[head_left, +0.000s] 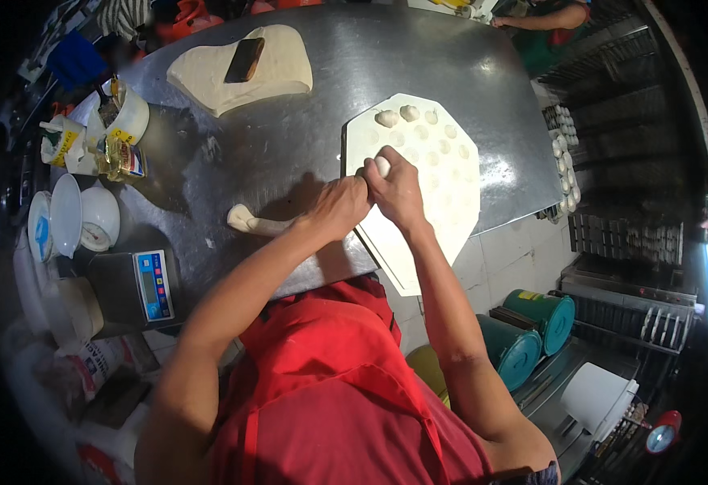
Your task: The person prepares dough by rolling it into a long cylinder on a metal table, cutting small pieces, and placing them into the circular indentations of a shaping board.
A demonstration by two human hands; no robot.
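Note:
My left hand [339,206] grips the end of a long rope of pale dough [250,221] that lies on the steel table [370,65]. My right hand [396,187] pinches a small white lump of dough [382,166] at the rope's end, right beside my left hand. Both hands are over the near left edge of a white octagonal board [443,218] marked with round spots. Two small dough balls [397,115] sit at the board's far edge.
A big slab of dough [281,69] with a dark scraper [244,60] on it lies at the table's back. A digital scale [140,289], white bowls [79,217] and containers [128,117] stand at the left. Teal buckets [532,327] and tray racks [625,238] are at the right. Another person's arm [540,18] shows at the far edge.

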